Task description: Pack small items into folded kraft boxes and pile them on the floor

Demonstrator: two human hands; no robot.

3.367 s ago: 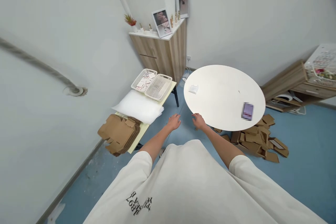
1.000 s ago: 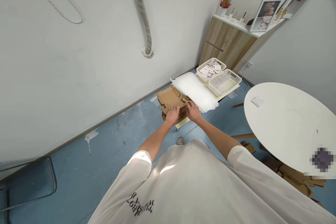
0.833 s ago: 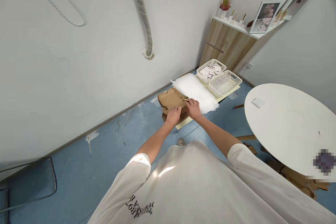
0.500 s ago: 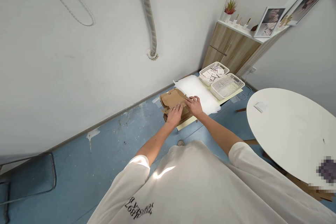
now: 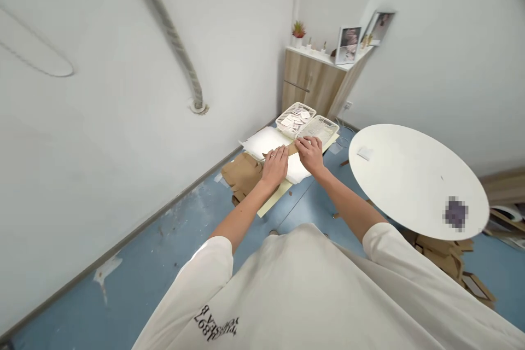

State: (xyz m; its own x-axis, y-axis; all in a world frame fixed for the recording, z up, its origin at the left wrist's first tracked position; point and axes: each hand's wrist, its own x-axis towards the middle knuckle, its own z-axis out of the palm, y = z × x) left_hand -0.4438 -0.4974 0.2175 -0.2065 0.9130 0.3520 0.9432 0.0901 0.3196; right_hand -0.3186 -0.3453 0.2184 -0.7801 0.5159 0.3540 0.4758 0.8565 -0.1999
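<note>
Between my two hands I hold a piece of brown cardboard [image 5: 292, 149], seen nearly edge-on, so it looks like a flattened box. My left hand [image 5: 275, 165] is closed on its left part, and my right hand [image 5: 310, 154] grips its right end. Below and to the left lies a stack of flattened cardboard boxes [image 5: 241, 174] on a small pale-yellow table [image 5: 274, 200]. White foam sheets [image 5: 261, 141] lie just behind my hands, partly hidden by them.
A white basket with small packets [image 5: 296, 119] and a second white basket [image 5: 322, 128] stand at the table's far end. Right of me is a round white table [image 5: 410, 175] with a small white packet [image 5: 365, 153] and a blurred purple item [image 5: 455, 213]. Folded cartons [image 5: 443, 254] lie beneath it.
My hands went from the air to the cardboard stack, then lifted a piece off it, up and to the right over the foam sheets. The view has swung back toward the round table.
</note>
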